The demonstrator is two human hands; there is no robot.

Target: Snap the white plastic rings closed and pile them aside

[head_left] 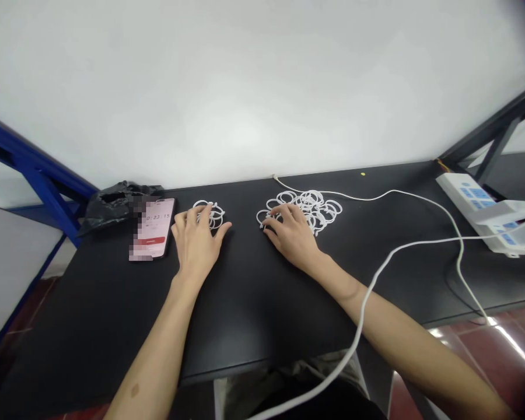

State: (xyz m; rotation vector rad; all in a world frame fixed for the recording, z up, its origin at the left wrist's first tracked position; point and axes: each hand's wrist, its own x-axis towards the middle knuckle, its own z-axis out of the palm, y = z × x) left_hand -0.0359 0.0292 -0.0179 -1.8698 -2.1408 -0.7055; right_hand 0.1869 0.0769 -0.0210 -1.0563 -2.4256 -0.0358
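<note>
My left hand (196,236) lies flat on the black table (245,303), fingers spread, its fingertips resting on a small heap of white rings (212,213). My right hand (291,230) is also palm down with fingers stretched out, touching the left edge of a larger pile of white rings (317,207). Neither hand grips anything that I can see.
A phone (154,228) showing a timer lies left of my left hand, beside a crumpled black bag (114,204). White cables (402,245) run across the right side to a white power strip (490,213). Blue and dark frame bars stand at both table ends.
</note>
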